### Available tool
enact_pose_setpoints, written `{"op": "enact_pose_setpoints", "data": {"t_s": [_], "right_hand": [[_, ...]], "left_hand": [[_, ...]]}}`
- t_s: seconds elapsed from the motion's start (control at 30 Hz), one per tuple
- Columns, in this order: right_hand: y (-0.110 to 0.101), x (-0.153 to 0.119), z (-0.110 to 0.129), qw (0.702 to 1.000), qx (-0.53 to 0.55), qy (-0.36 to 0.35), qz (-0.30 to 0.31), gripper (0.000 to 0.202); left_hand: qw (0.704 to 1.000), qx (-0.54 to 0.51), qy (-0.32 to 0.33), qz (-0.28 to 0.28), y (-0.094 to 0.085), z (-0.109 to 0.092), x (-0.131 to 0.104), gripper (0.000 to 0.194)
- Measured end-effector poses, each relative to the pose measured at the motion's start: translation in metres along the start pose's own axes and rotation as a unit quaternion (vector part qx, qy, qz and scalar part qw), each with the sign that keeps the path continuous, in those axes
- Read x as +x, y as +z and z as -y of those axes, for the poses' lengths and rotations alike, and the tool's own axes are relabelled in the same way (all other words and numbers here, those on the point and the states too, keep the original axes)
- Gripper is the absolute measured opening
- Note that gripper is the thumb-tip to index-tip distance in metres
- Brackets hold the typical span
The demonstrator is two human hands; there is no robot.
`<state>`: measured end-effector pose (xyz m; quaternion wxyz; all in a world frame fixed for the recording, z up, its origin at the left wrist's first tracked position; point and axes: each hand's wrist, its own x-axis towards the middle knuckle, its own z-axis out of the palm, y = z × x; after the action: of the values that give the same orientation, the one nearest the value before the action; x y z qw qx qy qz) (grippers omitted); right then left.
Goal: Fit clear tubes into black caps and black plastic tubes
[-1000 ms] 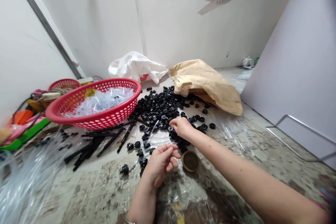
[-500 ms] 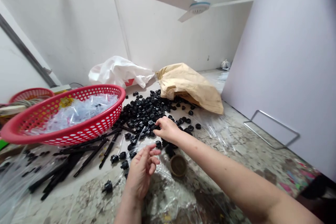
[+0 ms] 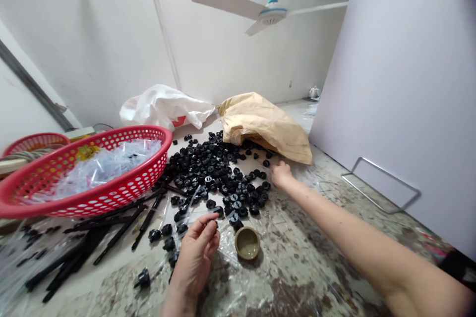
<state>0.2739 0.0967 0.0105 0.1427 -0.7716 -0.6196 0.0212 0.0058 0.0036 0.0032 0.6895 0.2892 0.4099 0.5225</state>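
My left hand (image 3: 199,250) is closed in a pinch, with a small black plastic part just showing at its fingertips. To its right stands a small round bowl (image 3: 247,243) with a little clear liquid in it. My right hand (image 3: 281,176) reaches out to the right edge of the pile of black plastic parts (image 3: 211,166), just in front of the brown paper bag (image 3: 264,121). Its fingers are curled down beside thin clear plastic tubes (image 3: 307,178); whatever they grip is hidden.
A red perforated basket (image 3: 159,158) full of clear plastic pieces stands on the left. Black rods (image 3: 80,252) lie before it. Behind are a white bag (image 3: 159,106) and the wall. A pale panel (image 3: 390,84) with a metal wire handle (image 3: 383,185) rises at right.
My right hand has moved right, from over the black pile to its right edge near the paper bag. The left hand's loose fingers have closed into a pinch. The view has shifted slightly.
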Motion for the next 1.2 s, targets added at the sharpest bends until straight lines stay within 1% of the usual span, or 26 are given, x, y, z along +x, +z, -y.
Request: {"op": "enact_pose_setpoints", "data": {"t_s": [0.1, 0.17, 0.3, 0.4, 0.47, 0.53, 0.6, 0.67, 0.77, 0.83, 0.9, 0.97, 1.0, 1.1, 1.2], "right_hand": [[0.011, 0.017, -0.015, 0.996, -0.027, 0.070, 0.055, 0.023], [0.014, 0.023, -0.021, 0.992, -0.030, 0.088, 0.088, 0.023], [0.014, 0.034, -0.029, 0.985, -0.014, 0.118, 0.128, 0.024], [0.009, 0.036, -0.031, 0.984, 0.014, 0.129, 0.123, 0.025], [0.002, 0.032, -0.029, 0.986, 0.042, 0.123, 0.103, 0.025], [-0.008, 0.023, -0.026, 0.988, 0.076, 0.107, 0.079, 0.024], [-0.021, 0.007, -0.019, 0.988, 0.117, 0.080, 0.065, 0.023], [-0.034, -0.015, -0.010, 0.984, 0.160, 0.039, 0.070, 0.028], [-0.049, -0.057, 0.005, 0.971, 0.211, -0.038, 0.106, 0.026], [-0.052, -0.085, 0.015, 0.959, 0.220, -0.110, 0.138, 0.021], [-0.050, -0.109, 0.024, 0.954, 0.178, -0.197, 0.142, 0.018], [-0.045, -0.126, 0.031, 0.951, 0.087, -0.276, 0.112, 0.016], [-0.042, -0.131, 0.035, 0.948, 0.039, -0.303, 0.093, 0.016], [-0.036, -0.138, 0.044, 0.934, -0.059, -0.345, 0.064, 0.017], [-0.031, -0.140, 0.051, 0.927, -0.104, -0.356, 0.060, 0.010]], "left_hand": [[1.000, 0.023, 0.002, 0.015, -0.002, 0.000, 0.001, 0.036], [0.999, 0.018, 0.010, 0.028, -0.003, 0.001, 0.001, 0.035], [1.000, 0.015, 0.009, 0.021, -0.003, 0.003, 0.002, 0.036], [0.999, 0.027, 0.001, 0.020, -0.003, 0.004, 0.001, 0.037], [1.000, 0.019, 0.007, 0.022, -0.002, 0.003, 0.000, 0.038], [0.999, 0.002, 0.010, 0.030, 0.000, 0.000, -0.001, 0.039], [0.999, -0.020, 0.001, 0.044, 0.003, -0.002, -0.002, 0.041], [0.997, -0.047, -0.012, 0.062, 0.005, -0.004, -0.003, 0.042], [0.993, -0.071, -0.023, 0.086, 0.007, -0.004, -0.006, 0.041], [0.994, -0.055, -0.024, 0.093, 0.007, -0.004, -0.008, 0.040], [0.995, -0.021, -0.018, 0.101, 0.006, -0.002, -0.009, 0.039], [0.994, 0.004, -0.008, 0.111, 0.004, -0.001, -0.008, 0.037], [0.993, 0.009, -0.002, 0.116, 0.004, 0.000, -0.008, 0.036], [0.992, 0.008, 0.010, 0.126, 0.002, 0.002, -0.006, 0.034], [0.991, 0.010, 0.010, 0.133, 0.001, 0.003, -0.006, 0.034]]}}
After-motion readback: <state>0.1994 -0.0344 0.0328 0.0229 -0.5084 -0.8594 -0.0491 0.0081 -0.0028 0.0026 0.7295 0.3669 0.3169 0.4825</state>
